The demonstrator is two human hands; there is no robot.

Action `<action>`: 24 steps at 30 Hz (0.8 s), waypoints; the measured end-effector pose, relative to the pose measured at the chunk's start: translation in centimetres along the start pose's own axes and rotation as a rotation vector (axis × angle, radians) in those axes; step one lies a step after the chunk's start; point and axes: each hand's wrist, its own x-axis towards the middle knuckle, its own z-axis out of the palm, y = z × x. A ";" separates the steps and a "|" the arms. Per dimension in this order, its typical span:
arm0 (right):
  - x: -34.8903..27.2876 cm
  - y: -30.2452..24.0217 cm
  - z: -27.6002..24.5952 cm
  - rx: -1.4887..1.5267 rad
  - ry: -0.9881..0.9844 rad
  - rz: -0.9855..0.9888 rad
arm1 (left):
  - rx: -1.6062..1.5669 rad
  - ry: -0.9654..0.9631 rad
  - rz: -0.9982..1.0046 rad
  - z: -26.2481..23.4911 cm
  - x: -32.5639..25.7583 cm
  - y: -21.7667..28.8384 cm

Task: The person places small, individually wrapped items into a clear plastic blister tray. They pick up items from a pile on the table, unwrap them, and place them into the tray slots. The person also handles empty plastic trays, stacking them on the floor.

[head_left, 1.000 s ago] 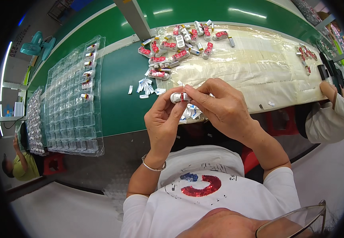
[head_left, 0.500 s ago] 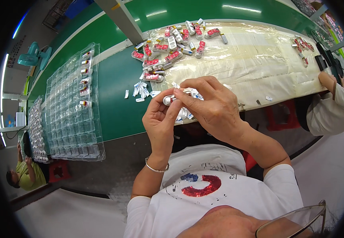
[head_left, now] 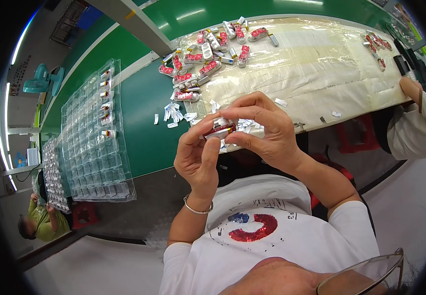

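Just past the table's front edge, my left hand pinches a small dark-red part with a silver, battery-like cell along its near side. That cell has a yellowish end, pointing right. My right hand closes round the same piece, fingers at its top and thumb close to its right end. Fingertips cover part of it. Beyond my hands lies a pile of red-and-white oblong parts mixed with loose silver cells. White paper strips lie scattered left of my hands, with more beneath them.
A clear compartment tray at the left has several small parts along its right column. A fuller tray stands beyond it. A metal post rises behind the pile. Co-workers sit at the far left and right.
The piece in my hands has turned, so its red side and silver cell now show. My right thumb and fingers have spread wider around it. The view has shifted slightly.
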 end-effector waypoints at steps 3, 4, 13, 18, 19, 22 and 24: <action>-0.3 0.3 0.6 0.084 0.050 0.023 | -0.015 -0.076 0.052 -0.2 0.1 0.1; -0.4 0.4 0.8 0.118 0.069 0.032 | -0.026 -0.108 0.066 -0.3 0.1 0.3; -0.2 1.3 1.3 0.301 0.070 0.201 | 0.127 -0.026 -0.014 -0.3 0.4 0.2; 0.7 2.6 1.3 0.314 0.026 0.448 | 0.000 0.122 -0.368 -0.7 1.2 -1.1; 0.6 2.9 1.2 0.384 0.038 0.459 | -0.034 0.121 -0.388 -0.6 1.3 -1.1; 0.4 3.3 1.0 0.538 0.043 0.490 | -0.111 0.119 -0.441 -0.7 1.6 -0.7; 0.4 2.8 0.5 0.560 0.012 0.510 | -0.133 0.111 -0.472 -0.9 1.8 -0.5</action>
